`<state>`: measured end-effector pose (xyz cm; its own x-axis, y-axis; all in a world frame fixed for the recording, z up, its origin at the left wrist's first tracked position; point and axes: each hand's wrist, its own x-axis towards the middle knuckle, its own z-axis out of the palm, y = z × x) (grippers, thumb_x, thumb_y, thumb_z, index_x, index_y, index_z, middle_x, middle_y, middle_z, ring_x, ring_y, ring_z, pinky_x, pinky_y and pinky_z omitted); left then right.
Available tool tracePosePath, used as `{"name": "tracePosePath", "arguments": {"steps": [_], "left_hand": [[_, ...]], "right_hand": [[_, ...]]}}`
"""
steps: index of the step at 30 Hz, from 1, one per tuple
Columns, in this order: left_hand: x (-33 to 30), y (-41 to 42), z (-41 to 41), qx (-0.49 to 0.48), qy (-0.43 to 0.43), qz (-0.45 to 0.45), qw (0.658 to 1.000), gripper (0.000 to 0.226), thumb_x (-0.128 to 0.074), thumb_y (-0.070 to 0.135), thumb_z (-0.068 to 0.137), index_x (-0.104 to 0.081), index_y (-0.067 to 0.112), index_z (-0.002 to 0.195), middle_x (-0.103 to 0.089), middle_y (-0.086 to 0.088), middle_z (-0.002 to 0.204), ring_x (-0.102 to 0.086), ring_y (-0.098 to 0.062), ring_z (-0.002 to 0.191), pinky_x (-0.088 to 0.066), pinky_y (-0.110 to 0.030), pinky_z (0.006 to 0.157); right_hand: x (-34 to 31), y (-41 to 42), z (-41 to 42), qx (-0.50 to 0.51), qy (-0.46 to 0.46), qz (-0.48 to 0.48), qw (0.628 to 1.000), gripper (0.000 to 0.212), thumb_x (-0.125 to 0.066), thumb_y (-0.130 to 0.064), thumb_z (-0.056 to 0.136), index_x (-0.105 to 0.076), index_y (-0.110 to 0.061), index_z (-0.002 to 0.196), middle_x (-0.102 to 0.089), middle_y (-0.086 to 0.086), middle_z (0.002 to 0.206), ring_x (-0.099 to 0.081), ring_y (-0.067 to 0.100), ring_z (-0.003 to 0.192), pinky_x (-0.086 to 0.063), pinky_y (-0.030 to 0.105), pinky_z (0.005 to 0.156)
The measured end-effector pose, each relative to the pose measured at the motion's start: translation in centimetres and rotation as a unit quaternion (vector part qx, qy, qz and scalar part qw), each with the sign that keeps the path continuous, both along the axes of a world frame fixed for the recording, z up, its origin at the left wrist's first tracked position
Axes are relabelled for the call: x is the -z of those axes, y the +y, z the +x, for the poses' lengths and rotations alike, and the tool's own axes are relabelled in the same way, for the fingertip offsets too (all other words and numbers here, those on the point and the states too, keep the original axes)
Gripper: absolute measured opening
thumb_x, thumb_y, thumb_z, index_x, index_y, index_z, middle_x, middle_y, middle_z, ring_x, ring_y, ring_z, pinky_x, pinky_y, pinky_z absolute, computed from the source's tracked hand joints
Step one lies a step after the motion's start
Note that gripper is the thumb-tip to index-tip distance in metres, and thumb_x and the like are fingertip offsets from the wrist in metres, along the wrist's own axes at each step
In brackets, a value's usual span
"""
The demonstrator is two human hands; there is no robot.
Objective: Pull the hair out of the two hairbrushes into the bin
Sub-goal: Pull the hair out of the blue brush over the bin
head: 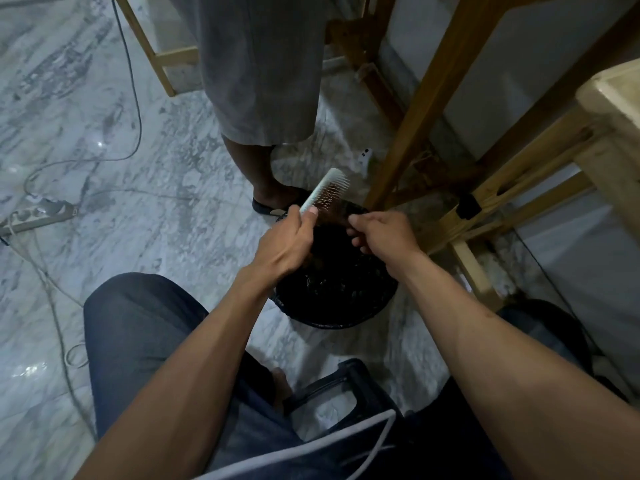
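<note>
Pale green plastic hairbrush (325, 188) is gripped by its handle in the left hand (289, 242), above a black-lined round bin (332, 306). The right hand (381, 237) pinches dark hair (337, 216) at the bristles, inside the rim. A second person's sandalled foot (273, 199) stands just beyond the rim.

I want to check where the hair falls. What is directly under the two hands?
Under the left hand holding the hairbrush and the right hand sits the black-lined bin. Its inside is too dark to tell whether any hair lies there, and the hands cover part of the opening.

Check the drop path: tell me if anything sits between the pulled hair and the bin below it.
Nothing visible does. The right hand pinches the hair directly over the open bin, beside the hairbrush held by the left hand.
</note>
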<state>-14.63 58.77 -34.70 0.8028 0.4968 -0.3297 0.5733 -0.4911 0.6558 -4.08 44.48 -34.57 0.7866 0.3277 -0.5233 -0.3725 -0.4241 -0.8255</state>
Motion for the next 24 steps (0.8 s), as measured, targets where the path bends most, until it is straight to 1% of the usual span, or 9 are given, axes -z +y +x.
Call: {"name": "tracePosePath", "arguments": {"steps": [5, 7, 9, 11, 13, 15, 18, 21, 24], "left_hand": [[0.2, 1.2, 0.0, -0.056, 0.005, 0.009, 0.998, 0.054, -0.02, 0.053, 0.107, -0.043, 0.01, 0.13, -0.054, -0.004, 0.089, -0.053, -0.031, 0.085, -0.046, -0.048, 0.083], [0.1, 1.0, 0.1, -0.046, 0.005, 0.019, 0.999, 0.052, -0.019, 0.054, 0.107, -0.045, 0.011, 0.119, -0.052, 0.001, 0.082, -0.055, -0.029, 0.082, -0.045, -0.046, 0.078], [0.2, 0.7, 0.2, -0.036, 0.004, 0.028, 0.999, 0.048, -0.019, 0.053, 0.107, -0.045, 0.013, 0.107, -0.052, 0.0, 0.081, -0.057, -0.028, 0.081, -0.044, -0.045, 0.073], [0.3, 0.4, 0.2, -0.021, -0.005, 0.04, 0.999, 0.045, -0.02, 0.052, 0.107, -0.043, 0.014, 0.099, -0.055, -0.001, 0.08, -0.058, -0.027, 0.079, -0.046, -0.046, 0.073], [0.3, 0.1, 0.2, -0.003, -0.019, 0.053, 0.998, 0.041, -0.021, 0.051, 0.108, -0.039, 0.017, 0.092, -0.054, 0.001, 0.078, -0.056, -0.028, 0.078, -0.043, -0.046, 0.072], [0.2, -0.3, 0.2, 0.014, -0.035, 0.064, 0.997, 0.038, -0.024, 0.049, 0.109, -0.035, 0.02, 0.087, -0.052, 0.005, 0.077, -0.054, -0.027, 0.079, -0.038, -0.043, 0.072], [-0.1, -0.6, 0.2, 0.026, -0.059, 0.075, 0.995, 0.036, -0.025, 0.047, 0.109, -0.035, 0.02, 0.087, -0.051, 0.005, 0.077, -0.055, -0.026, 0.079, -0.039, -0.043, 0.072], [-0.1, 0.1, 0.2, -0.007, -0.068, 0.078, 0.995, 0.04, -0.024, 0.049, 0.108, -0.04, 0.016, 0.093, -0.055, -0.001, 0.08, -0.056, -0.028, 0.075, -0.042, -0.045, 0.07], [0.0, 0.7, 0.2, -0.049, -0.072, 0.086, 0.992, 0.043, -0.023, 0.05, 0.108, -0.043, 0.013, 0.096, -0.055, -0.002, 0.075, -0.053, -0.02, 0.066, -0.036, -0.041, 0.064]], "right_hand": [[0.4, -1.8, 0.0, 0.038, 0.009, -0.051, 0.998, 0.024, -0.064, -0.018, 0.1, -0.071, -0.011, 0.079, -0.067, 0.003, 0.075, -0.057, 0.009, 0.057, -0.05, 0.02, 0.049], [0.4, -1.7, 0.1, 0.04, 0.01, -0.083, 0.996, 0.022, -0.064, -0.018, 0.101, -0.07, -0.012, 0.08, -0.069, 0.006, 0.079, -0.058, 0.011, 0.057, -0.05, 0.024, 0.051], [0.4, -1.3, -0.2, 0.024, 0.011, -0.091, 0.995, 0.009, -0.064, -0.013, 0.099, -0.072, -0.009, 0.097, -0.071, 0.008, 0.091, -0.06, 0.013, 0.06, -0.051, 0.027, 0.052], [0.1, -0.8, -0.5, -0.011, 0.027, -0.061, 0.998, 0.035, -0.065, -0.007, 0.094, -0.063, -0.009, 0.129, -0.068, 0.006, 0.113, -0.064, 0.015, 0.065, -0.053, 0.027, 0.052], [-0.5, -0.5, -0.7, -0.031, 0.067, 0.011, 0.997, 0.054, -0.068, -0.012, 0.093, -0.05, -0.017, 0.144, -0.068, 0.004, 0.119, -0.067, 0.014, 0.067, -0.055, 0.025, 0.051], [-0.9, -0.1, -0.8, -0.061, 0.089, 0.05, 0.993, 0.044, -0.071, -0.022, 0.095, -0.056, -0.021, 0.136, -0.073, 0.0, 0.11, -0.069, 0.011, 0.065, -0.055, 0.022, 0.05], [-0.2, 0.1, -1.1, -0.095, 0.06, 0.048, 0.993, 0.01, -0.072, -0.026, 0.096, -0.074, -0.019, 0.103, -0.075, -0.002, 0.092, -0.066, 0.007, 0.061, -0.052, 0.018, 0.05], [1.0, -0.7, -1.1, -0.082, 0.017, 0.004, 0.997, 0.013, -0.07, -0.021, 0.097, -0.076, -0.018, 0.086, -0.071, -0.001, 0.074, -0.059, 0.008, 0.06, -0.051, 0.019, 0.053], [2.0, -2.3, -0.8, -0.099, -0.038, -0.123, 0.987, 0.02, -0.068, -0.022, 0.098, -0.077, -0.017, 0.081, -0.072, 0.001, 0.074, -0.062, 0.012, 0.062, -0.058, 0.03, 0.064]]}}
